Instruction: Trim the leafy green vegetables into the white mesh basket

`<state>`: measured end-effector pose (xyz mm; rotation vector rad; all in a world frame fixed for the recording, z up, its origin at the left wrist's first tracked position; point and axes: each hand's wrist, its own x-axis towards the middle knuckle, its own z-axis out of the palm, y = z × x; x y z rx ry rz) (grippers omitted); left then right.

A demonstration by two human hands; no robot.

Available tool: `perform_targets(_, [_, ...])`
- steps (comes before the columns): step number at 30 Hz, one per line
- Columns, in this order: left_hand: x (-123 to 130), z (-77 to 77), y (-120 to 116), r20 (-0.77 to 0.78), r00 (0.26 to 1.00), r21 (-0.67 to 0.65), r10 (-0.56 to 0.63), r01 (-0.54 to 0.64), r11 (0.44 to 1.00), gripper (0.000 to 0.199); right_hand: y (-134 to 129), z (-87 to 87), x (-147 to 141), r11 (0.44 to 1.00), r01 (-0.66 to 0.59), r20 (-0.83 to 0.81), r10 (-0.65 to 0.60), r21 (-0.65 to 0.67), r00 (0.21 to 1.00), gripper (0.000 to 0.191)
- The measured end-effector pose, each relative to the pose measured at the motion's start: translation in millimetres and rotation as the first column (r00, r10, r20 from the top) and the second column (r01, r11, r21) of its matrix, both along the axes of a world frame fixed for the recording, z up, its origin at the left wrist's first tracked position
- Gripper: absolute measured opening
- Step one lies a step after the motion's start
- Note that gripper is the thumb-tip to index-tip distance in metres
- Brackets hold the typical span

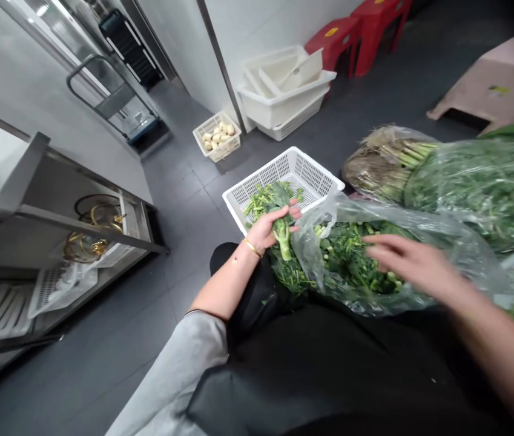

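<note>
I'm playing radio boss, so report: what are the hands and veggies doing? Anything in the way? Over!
Left hand holding a leafy stalk by the white basket. Right hand blurred above bagged greens, grip unclear. Clear plastic bag bunched between hands.

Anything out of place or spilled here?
Nothing looks damaged. Two mild oddities: some loose greens seem to lie outside both the white basket and the clear plastic bag, as if spilled or set aside; and the stacked white tubs behind sit crooked, the upper ones tilted rather than nested.
</note>
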<state>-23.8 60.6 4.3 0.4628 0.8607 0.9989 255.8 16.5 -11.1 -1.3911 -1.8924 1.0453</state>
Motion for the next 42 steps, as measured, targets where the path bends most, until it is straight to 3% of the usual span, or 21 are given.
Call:
perform_targets(3, [26.9,-1.1,-27.8,-0.024,0.999,0.019,-0.041,0.042,0.999,0.032,7.8,-2.8,-80.0,0.956,-0.180,-0.200,0.135,-0.230,0.971,0.035])
perform_targets(5, [28.9,-5.3,-42.5,-0.080,0.996,0.034,-0.041,0.044,0.998,0.038,14.5,-9.5,-123.1,0.936,-0.150,-0.305,0.049,-0.317,0.951,0.040])
perform_targets(8, [18.8,-17.3,-59.5,-0.181,0.982,0.014,-0.061,0.064,0.998,0.050,25.0,-18.0,-142.2,0.890,-0.102,-0.378,-0.083,-0.444,0.922,0.045])
perform_targets(10, [13.4,-25.7,-67.1,-0.272,0.961,0.018,-0.053,0.060,0.998,0.052,33.9,-17.0,-132.6,0.875,-0.163,-0.321,0.009,-0.456,0.947,0.044])
perform_targets(12, [12.7,-30.5,-71.0,-0.304,0.951,0.014,-0.062,0.069,0.997,0.053,40.5,-8.5,-120.2,0.898,-0.261,-0.155,0.219,-0.353,0.963,0.043])
perform_targets(13, [13.8,-31.0,-71.6,-0.279,0.957,-0.007,-0.079,0.080,0.997,0.054,40.5,-2.5,-116.2,0.927,-0.289,-0.030,0.290,-0.241,0.957,0.043])
perform_targets(15, [17.7,-28.5,-70.9,-0.169,0.977,-0.100,-0.126,0.111,0.989,0.057,29.7,8.8,-115.0,0.951,-0.294,0.231,0.266,0.095,0.936,0.039])
perform_targets(16, [19.8,-26.3,-70.0,-0.127,0.986,-0.135,-0.106,0.089,0.987,0.057,18.8,12.5,-117.1,0.911,-0.303,0.308,0.214,0.279,0.927,0.035])
perform_targets(18, [23.0,-22.3,-68.1,-0.115,0.993,-0.144,-0.007,-0.010,0.989,0.055,-9.5,13.5,-122.7,0.746,-0.379,0.347,0.210,0.547,0.914,0.028])
perform_targets(20, [24.6,-20.4,-67.2,-0.160,0.981,-0.086,0.111,-0.126,0.988,0.053,-34.0,8.2,-124.3,0.602,-0.492,0.329,0.368,0.629,0.870,0.028])
perform_targets(21, [25.2,-20.4,-67.6,-0.191,0.969,-0.042,0.158,-0.169,0.985,0.053,-40.3,4.9,-122.5,0.605,-0.504,0.289,0.421,0.616,0.860,0.030])
perform_targets(22, [26.1,-20.8,-68.7,-0.228,0.956,0.002,0.185,-0.189,0.982,0.052,-41.0,2.3,-119.3,0.675,-0.473,0.229,0.422,0.566,0.877,0.032])
perform_targets(24, [30.0,-22.2,-73.4,-0.327,0.920,0.115,0.218,-0.190,0.975,0.049,-27.0,1.1,-111.2,0.875,-0.315,0.129,0.287,0.367,0.949,0.039])
perform_targets(26, [37.4,-24.0,-80.0,-0.424,0.872,0.248,0.243,-0.146,0.958,0.044,-2.6,5.6,-105.4,0.963,-0.174,0.136,0.148,0.206,0.980,0.044])
perform_targets(28, [46.0,-25.9,-85.1,-0.461,0.845,0.330,0.272,-0.122,0.936,0.040,14.9,12.3,-104.6,0.965,-0.142,0.224,0.092,0.219,0.970,0.047])
perform_targets(30, [51.2,-28.1,-85.3,-0.426,0.864,0.292,0.267,-0.148,0.945,0.038,13.0,15.5,-107.8,0.922,-0.126,0.320,0.003,0.365,0.948,0.045])
perform_targets(32, [48.8,-29.4,-79.6,-0.306,0.925,0.123,0.227,-0.198,0.972,0.037,-7.6,10.4,-111.7,0.842,-0.185,0.374,-0.021,0.507,0.927,0.039])
perform_targets(34, [37.3,-28.3,-71.0,-0.167,0.967,-0.046,0.193,-0.203,0.978,0.038,-34.6,-3.2,-112.6,0.785,-0.325,0.407,0.102,0.527,0.908,0.034])
perform_targets(36, [20.2,-24.5,-65.4,-0.040,0.988,-0.132,0.149,-0.153,0.979,0.040,-51.6,-20.9,-109.3,0.819,-0.447,0.452,0.267,0.358,0.851,0.032])
perform_targets(39, [0.3,-17.1,-69.7,0.153,0.988,-0.136,0.026,-0.005,0.991,0.041,-41.5,-37.3,-101.4,0.864,-0.497,0.436,0.479,-0.080,0.762,0.031])
perform_targets(42, [0.0,-15.4,-81.5,0.263,0.955,-0.137,-0.136,0.176,0.975,0.044,-5.5,-25.9,-98.7,0.837,-0.475,0.077,0.511,-0.272,0.856,0.054])
